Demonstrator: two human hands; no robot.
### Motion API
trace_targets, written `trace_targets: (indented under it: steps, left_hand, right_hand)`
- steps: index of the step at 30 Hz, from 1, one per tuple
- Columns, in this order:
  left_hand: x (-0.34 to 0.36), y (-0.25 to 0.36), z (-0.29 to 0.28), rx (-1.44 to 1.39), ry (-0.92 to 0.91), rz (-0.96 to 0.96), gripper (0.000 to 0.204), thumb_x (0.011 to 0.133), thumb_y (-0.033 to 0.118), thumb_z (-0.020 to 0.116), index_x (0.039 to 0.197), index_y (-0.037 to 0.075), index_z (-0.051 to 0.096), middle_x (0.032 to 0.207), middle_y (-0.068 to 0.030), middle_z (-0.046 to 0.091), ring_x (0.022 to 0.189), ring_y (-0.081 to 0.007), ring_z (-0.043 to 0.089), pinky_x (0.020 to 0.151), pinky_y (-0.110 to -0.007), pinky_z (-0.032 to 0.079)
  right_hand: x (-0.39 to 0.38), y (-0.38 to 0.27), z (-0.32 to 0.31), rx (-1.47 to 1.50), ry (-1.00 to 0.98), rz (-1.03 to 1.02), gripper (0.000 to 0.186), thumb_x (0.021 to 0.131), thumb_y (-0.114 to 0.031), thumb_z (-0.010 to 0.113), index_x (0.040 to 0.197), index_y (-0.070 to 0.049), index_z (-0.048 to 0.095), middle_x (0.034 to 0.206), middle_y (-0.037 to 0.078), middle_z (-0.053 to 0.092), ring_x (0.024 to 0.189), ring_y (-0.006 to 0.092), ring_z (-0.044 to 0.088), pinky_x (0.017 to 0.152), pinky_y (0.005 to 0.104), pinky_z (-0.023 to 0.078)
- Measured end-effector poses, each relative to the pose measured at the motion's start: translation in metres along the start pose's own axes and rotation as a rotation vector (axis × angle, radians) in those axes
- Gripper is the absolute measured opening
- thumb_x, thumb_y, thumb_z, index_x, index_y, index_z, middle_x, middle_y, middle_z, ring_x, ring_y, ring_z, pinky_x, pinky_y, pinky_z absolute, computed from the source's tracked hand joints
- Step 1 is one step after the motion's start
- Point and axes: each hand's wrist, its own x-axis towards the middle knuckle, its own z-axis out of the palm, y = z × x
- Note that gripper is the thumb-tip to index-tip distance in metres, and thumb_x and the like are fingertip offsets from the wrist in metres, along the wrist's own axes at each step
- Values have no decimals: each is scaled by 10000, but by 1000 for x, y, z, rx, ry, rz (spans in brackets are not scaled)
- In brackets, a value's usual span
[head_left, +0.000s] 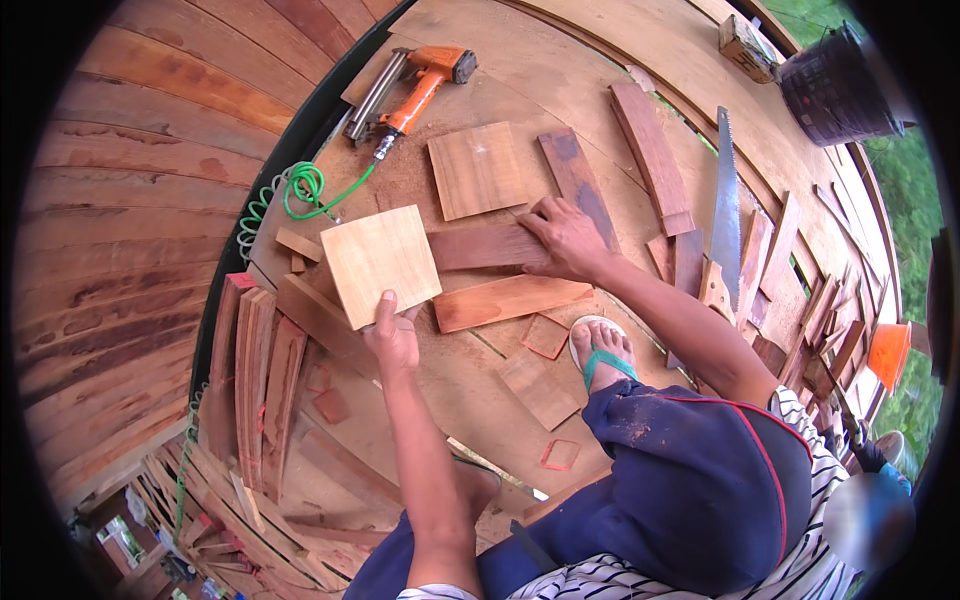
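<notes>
My left hand [393, 338] is closed on the near edge of a pale square board [380, 262], thumb on top. My right hand [565, 238] grips the right end of a dark brown wood strip [483, 247], whose left end meets or passes under the board's right edge. Just below the strip lies a reddish-brown plank piece [510, 301]. Another square board [477, 170] rests flat beyond the strip. A second dark strip [580, 180] slants away behind my right hand.
An orange nail gun [425, 85] with a green coiled hose [307, 190] lies at the far left. A handsaw [724, 220] and scattered offcuts are on the right. A dark bucket [838, 85] stands far right; long planks [257, 390] lean at left. My sandalled foot [603, 352] is close by.
</notes>
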Motion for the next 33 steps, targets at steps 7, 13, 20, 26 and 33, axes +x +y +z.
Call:
trace_targets:
  steps: [7,13,20,26,33]
  left_hand:
    - [7,5,-19,-243,-66,-110,645,889,114,695,1458,73,395,1433,-123,506,1312,-325,521,1036,-578,500]
    - [0,-5,-14,-283,-90,-181,659,873,97,700,1460,74,402,1425,-103,517,1315,-313,514,1066,-545,477]
    - [3,14,-37,90,-60,-69,665,742,105,700,1364,15,481,1318,-130,568,1198,-266,566,1022,-402,491]
    - [5,92,-15,935,-96,-110,416,774,97,674,1146,-78,614,1012,-118,681,876,-199,633,807,-332,508]
    - [-4,108,0,1012,-376,-177,332,803,150,623,1020,-98,666,903,-99,707,807,-148,622,741,-317,507]
  right_hand:
    - [-20,7,-3,-14,2,50,744,684,-364,860,1318,-98,575,1175,134,560,1147,330,551,994,431,447]
    - [-20,11,2,-23,15,35,753,680,-370,866,1313,-89,572,1178,137,559,1144,326,552,975,429,434]
    - [-30,16,-7,-57,86,80,712,698,-345,845,1304,-90,573,1190,129,555,1155,323,549,967,432,435]
    - [-40,24,-16,-32,73,21,706,677,-326,841,1293,-97,584,1196,116,562,1154,310,551,968,428,433]
    - [-38,-7,-5,27,-87,-142,714,658,-322,858,1284,-93,603,1192,125,570,1151,307,555,961,419,427]
